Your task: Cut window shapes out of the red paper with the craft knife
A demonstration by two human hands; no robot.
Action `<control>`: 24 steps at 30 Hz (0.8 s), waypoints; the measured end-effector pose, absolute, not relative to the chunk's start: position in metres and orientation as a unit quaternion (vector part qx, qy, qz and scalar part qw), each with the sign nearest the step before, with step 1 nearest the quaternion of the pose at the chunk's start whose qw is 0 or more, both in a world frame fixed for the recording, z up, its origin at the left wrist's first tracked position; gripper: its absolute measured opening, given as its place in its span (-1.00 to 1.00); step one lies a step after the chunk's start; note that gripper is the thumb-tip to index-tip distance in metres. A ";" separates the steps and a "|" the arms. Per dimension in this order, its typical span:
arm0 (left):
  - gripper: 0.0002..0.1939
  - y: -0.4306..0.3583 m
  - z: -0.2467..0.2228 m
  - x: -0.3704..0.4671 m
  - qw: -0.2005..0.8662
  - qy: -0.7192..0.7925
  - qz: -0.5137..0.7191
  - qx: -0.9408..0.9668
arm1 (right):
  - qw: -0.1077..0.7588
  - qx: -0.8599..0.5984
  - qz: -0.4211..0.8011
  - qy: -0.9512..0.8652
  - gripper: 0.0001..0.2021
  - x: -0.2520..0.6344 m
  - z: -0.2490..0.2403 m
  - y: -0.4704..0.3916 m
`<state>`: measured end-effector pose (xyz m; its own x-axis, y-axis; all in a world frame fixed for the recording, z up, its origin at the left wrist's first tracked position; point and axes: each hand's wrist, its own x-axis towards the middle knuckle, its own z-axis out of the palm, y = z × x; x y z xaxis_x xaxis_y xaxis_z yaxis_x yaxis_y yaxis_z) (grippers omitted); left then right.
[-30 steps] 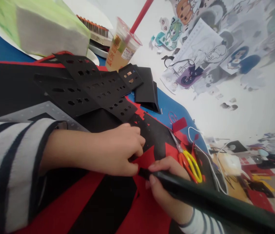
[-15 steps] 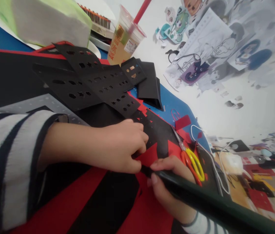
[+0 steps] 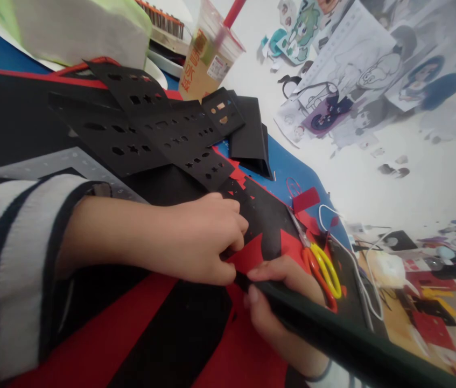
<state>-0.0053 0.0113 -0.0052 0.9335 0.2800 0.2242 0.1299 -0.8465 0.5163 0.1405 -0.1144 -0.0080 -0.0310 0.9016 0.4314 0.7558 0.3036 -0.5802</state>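
My right hand [image 3: 288, 315] is closed in a pinch around a long dark-green rod [image 3: 332, 328], pen-like and narrowing to a black end; its kind is not clear. The rod runs off toward the lower right corner, close to the camera. My left hand [image 3: 207, 237], fingers curled, rests by that narrow end, thumb nearly touching it. Whether anything is pinched in the left fingers is hidden. Beneath both hands lie red paper [image 3: 247, 256] and black paper strips [image 3: 179, 328]. Orange-and-yellow scissors [image 3: 320, 272] lie just beyond my right hand.
Black card with cut-out shapes [image 3: 159, 129] lies above my left arm, beside a translucent ruler [image 3: 70, 161]. A drink cup [image 3: 207, 59] with a red straw stands behind. Red scraps [image 3: 306, 199] and a white cable [image 3: 363, 269] lie to the right. Drawings [image 3: 332, 81] cover the wall.
The view has shifted slightly, so the cup and card sit a little higher. Both hands keep nearly the same position, and the rod stays in my right hand.
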 end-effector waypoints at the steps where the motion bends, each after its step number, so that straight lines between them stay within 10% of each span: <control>1: -0.78 0.011 -0.005 -0.005 0.257 0.110 0.147 0.949 | 0.382 -0.586 0.094 -0.708 -0.81 0.141 -0.008 -0.115; 24: -0.75 0.011 -0.005 -0.006 0.264 0.106 0.154 0.946 | 0.379 -0.619 0.108 -0.680 -0.85 0.140 -0.010 -0.120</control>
<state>-0.0059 0.0107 -0.0049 0.9301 0.2818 0.2357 0.1192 -0.8383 0.5321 0.1398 -0.1198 -0.0097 0.0533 0.9227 0.3818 0.7593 0.2109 -0.6156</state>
